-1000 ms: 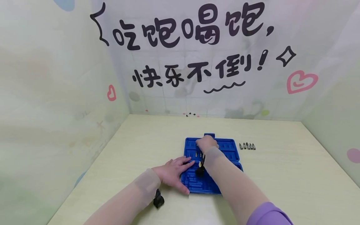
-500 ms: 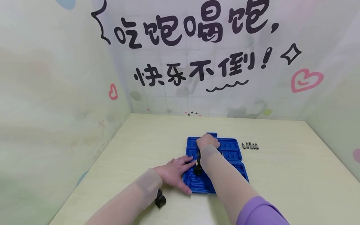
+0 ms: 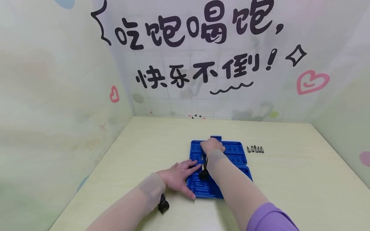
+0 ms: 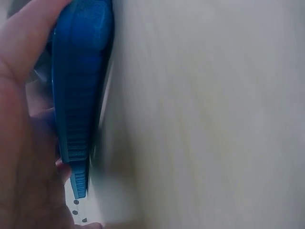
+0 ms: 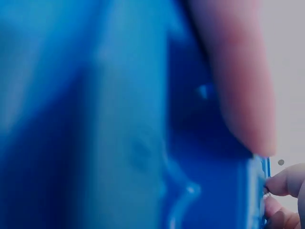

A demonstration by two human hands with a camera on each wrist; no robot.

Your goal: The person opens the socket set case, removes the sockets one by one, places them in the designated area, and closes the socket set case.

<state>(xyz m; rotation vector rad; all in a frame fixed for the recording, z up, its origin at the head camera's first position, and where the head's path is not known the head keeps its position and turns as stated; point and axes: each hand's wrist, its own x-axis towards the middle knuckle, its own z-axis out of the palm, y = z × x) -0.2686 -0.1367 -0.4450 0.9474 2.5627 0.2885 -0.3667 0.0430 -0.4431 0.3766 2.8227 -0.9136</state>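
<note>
A blue plastic bit case (image 3: 205,191) lies unfolded on the table, its moulded slots facing up. Spread across its left side, my left hand (image 3: 175,176) has its thumb at the front corner and its fingertips over the rim; in the left wrist view the fingers reach over the side wall of the case (image 4: 76,90). My right hand (image 3: 212,145) is curled over the far half. At the lower right of the right wrist view, the right hand's fingers (image 5: 288,180) pinch what looks like a small metal bit, mostly hidden, at the case. Some metal shows in a slot beside the wrist.
Several short pointed metal bits (image 3: 255,149) stand in a row on the table right of the case. The case's latch tab (image 3: 215,138) sticks out at its far edge. Printed wall sheets (image 3: 179,106) enclose the table at the back and sides.
My right hand has shifted slightly left over the far half, and its forearm has swung a little left. The left hand keeps its place on the case.
</note>
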